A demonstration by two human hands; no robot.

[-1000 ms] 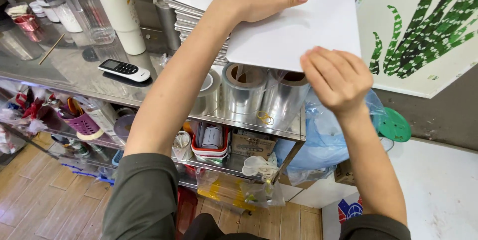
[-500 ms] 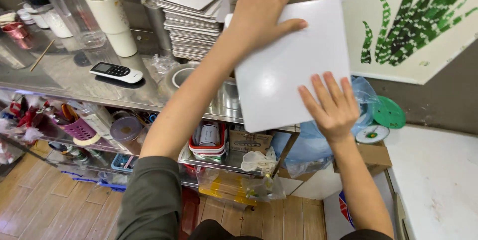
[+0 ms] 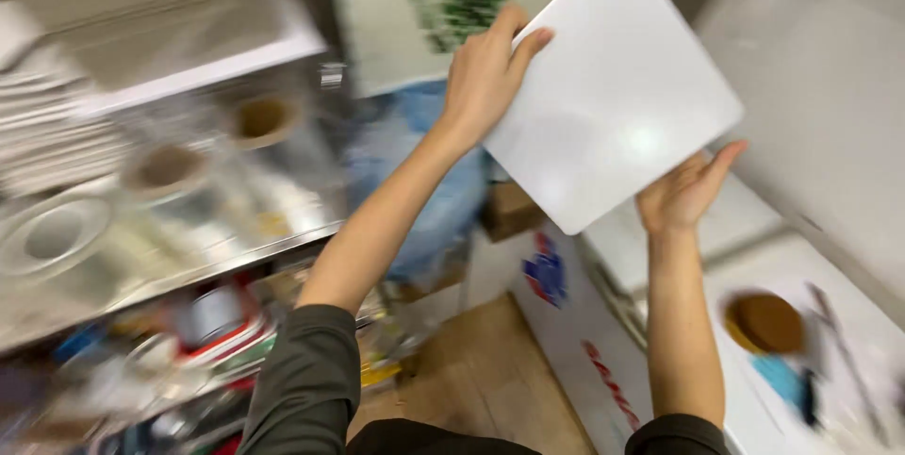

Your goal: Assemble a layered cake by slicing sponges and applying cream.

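Observation:
I hold a square white board up in front of me, tilted on one corner. My left hand grips its left edge, fingers over the top face. Under the board's lower right edge my right hand lies palm up and supports it. Both forearms reach up from dark sleeves.
A blurred metal shelf on the left carries rolls of shiny foil and a stack of white boards. A large blue bottle stands behind my left arm. A white counter at right holds a brown round thing.
The board has come off the shelf stack and swung to the right with both hands. The view has turned right, and the shelf now lies blurred at the left.

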